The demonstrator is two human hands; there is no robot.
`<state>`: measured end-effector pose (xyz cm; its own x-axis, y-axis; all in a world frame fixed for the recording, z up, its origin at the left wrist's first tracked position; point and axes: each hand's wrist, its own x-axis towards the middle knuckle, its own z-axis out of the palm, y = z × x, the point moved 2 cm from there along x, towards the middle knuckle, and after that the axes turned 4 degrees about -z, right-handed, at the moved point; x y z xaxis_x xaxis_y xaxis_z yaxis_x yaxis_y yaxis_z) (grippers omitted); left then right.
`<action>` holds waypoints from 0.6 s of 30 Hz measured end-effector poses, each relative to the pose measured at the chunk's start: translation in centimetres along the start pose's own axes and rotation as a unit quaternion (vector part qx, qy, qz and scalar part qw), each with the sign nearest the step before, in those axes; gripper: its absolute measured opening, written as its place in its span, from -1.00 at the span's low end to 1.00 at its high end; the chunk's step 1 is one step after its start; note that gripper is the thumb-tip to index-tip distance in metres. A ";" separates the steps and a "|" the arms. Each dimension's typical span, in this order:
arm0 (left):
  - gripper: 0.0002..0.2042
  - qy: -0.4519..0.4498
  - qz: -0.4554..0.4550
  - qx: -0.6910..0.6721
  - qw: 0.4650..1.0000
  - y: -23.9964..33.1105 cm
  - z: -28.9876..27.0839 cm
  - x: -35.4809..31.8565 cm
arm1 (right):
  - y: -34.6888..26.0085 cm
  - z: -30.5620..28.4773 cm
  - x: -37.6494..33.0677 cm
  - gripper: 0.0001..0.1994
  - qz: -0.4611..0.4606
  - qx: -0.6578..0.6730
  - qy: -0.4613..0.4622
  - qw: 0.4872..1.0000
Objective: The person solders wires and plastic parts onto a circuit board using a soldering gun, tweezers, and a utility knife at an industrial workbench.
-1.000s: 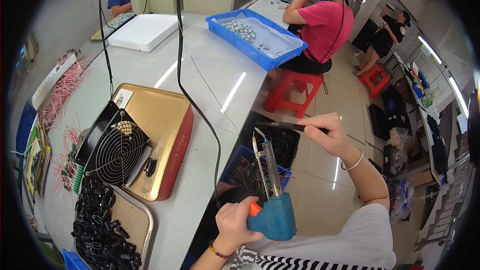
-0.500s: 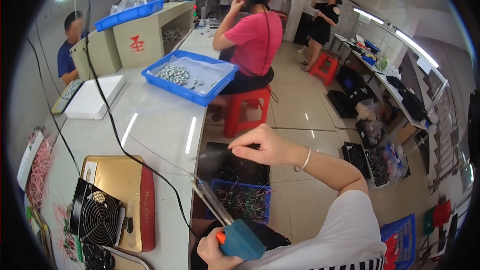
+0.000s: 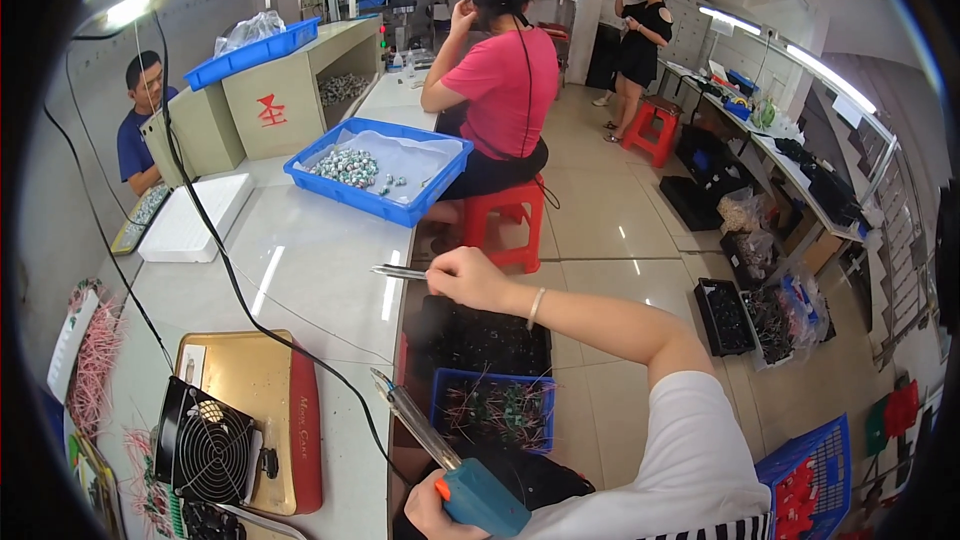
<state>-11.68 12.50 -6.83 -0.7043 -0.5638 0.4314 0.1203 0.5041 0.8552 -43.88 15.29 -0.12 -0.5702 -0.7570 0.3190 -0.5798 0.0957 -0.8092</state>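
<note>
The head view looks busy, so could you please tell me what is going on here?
A person at a white workbench holds a blue-handled soldering iron in the left hand and thin tweezers in the right hand, above a blue bin of wired parts. A small black fan sits nearby.

The fan (image 3: 207,450) stood on the tin tray (image 3: 262,390) at the table's (image 3: 320,250) left. A parts bin (image 3: 378,170) lay behind on the table; 1 crate (image 3: 495,410) sat below its right edge.
</note>
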 end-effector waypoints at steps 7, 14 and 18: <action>-0.34 -0.004 0.021 0.021 1.000 -0.1 0.1 -0.4 | 1.1 5.3 6.5 -0.71 -0.036 -0.123 -0.048 0.991; -0.30 0.003 -0.016 0.015 1.000 -0.7 -0.2 -0.7 | 1.7 7.9 6.0 -0.67 -0.255 -0.138 0.022 0.957; -0.26 0.009 -0.014 0.017 1.000 -0.2 -0.3 -0.2 | -0.1 3.7 -1.5 -0.93 -0.072 0.140 0.011 0.987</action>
<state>-11.32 12.31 -7.01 -0.6939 -0.5898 0.4131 0.0762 0.5104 0.8566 -40.78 14.04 -2.33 -0.5085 -0.7350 0.4485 -0.4732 -0.1967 -0.8587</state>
